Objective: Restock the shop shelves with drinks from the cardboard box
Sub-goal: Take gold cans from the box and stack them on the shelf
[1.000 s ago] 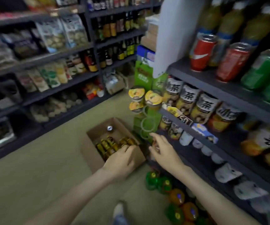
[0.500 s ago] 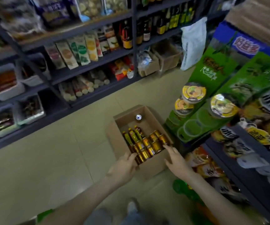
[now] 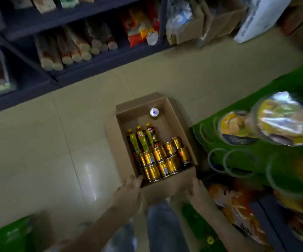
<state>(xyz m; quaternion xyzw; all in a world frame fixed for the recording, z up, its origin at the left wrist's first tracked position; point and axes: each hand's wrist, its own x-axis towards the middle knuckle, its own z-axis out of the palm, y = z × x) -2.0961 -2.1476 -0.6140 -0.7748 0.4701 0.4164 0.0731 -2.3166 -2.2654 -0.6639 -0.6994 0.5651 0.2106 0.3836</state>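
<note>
Beige tiled floor [image 3: 38, 146], dark shelves [image 3: 101, 60]

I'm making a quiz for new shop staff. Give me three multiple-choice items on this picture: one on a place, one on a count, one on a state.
1. Where is the white-capped drink? A) upright at the far end of the cardboard box B) on a shelf C) on the floor tiles
2. How many yellow-capped bottles lie in the box? A) one B) three C) six
3. What do the left hand and right hand do? A) carry a bag B) hold the box's near corners C) hang idle
Key: 1A, it stands alone by the far wall; 2B, three lie side by side; 3B, each clasps a near corner.
</note>
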